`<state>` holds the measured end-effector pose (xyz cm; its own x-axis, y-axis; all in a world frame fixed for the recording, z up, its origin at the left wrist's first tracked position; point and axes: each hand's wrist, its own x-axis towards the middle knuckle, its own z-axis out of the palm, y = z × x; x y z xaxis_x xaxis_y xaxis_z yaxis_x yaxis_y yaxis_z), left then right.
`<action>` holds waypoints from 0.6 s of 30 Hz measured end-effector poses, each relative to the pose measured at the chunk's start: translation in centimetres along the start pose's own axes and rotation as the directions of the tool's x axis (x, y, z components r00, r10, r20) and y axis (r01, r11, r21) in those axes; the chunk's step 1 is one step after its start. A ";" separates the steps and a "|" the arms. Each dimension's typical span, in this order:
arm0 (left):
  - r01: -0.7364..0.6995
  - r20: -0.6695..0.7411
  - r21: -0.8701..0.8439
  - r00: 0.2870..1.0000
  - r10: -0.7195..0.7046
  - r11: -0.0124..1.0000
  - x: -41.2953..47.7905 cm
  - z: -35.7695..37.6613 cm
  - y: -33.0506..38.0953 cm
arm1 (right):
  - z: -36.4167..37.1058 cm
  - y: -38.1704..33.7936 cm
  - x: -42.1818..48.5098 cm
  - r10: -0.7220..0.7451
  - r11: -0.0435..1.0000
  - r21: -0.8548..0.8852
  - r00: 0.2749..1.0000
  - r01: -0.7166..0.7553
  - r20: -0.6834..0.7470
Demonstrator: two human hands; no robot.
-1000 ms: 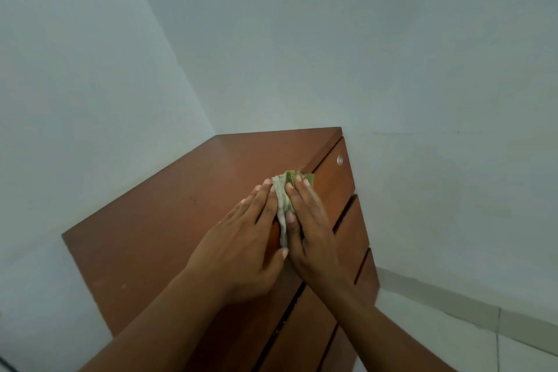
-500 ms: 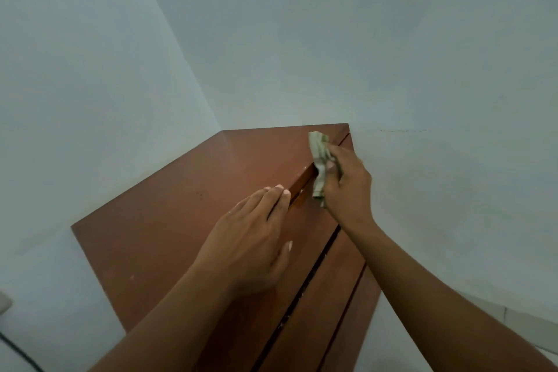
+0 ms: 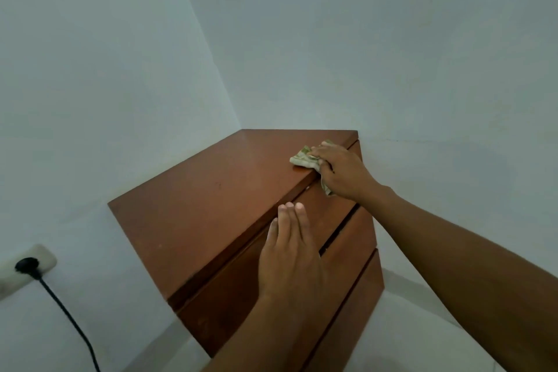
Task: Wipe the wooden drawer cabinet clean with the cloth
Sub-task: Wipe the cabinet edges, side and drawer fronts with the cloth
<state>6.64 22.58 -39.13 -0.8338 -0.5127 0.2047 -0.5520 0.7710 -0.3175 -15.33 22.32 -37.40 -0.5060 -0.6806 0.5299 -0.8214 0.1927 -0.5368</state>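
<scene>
**Q:** Pale walls meet in a corner, and what stands in it?

**A:** A wooden drawer cabinet, its back and one side close against the two walls, three drawer fronts facing the viewer. Low on the left wall sits a socket with a black plug and cord trailing down.

**Q:** How are the hands placed?

**A:** The left hand lies flat and open, fingers together, on the top drawer front, gripping nothing. The right hand is closed on a crumpled green-and-white cloth, pressing it on the cabinet top near the far front corner; a tail of cloth hangs over the front edge.

**Q:** What could go wrong from here?

**A:** Judged from this pose, the bunched cloth touches only a small patch, so strokes may leave most of the top unwiped. The hanging tail could catch in the gap above the top drawer. Pressure from the left palm looks harmless while the drawer is shut.
</scene>
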 end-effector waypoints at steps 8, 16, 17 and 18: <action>0.158 -0.007 -0.103 0.987 -0.159 0.982 1.8 -1.1 2.6 | -0.5 0.9 0.5 0.020 0.999 0.041 1.000 -0.020 -0.005; 0.230 -0.082 -0.190 0.965 -0.249 0.954 3.4 -1.6 2.7 | -1.4 1.2 1.7 0.031 0.999 0.029 0.997 -0.033 0.067; 0.240 -0.076 -0.195 0.963 -0.259 0.951 3.5 -1.7 2.8 | -1.6 1.2 2.0 0.038 0.999 0.020 0.996 -0.040 0.084; 0.249 -0.070 -0.200 0.961 -0.267 0.948 3.5 -1.9 2.9 | -1.8 1.2 2.3 0.047 0.999 0.014 0.994 -0.048 0.102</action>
<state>2.09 23.73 -37.60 -0.6541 -0.6724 0.3465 -0.7318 0.6785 -0.0647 -17.98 22.22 -35.65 -0.5142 -0.7395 0.4344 -0.7921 0.2151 -0.5713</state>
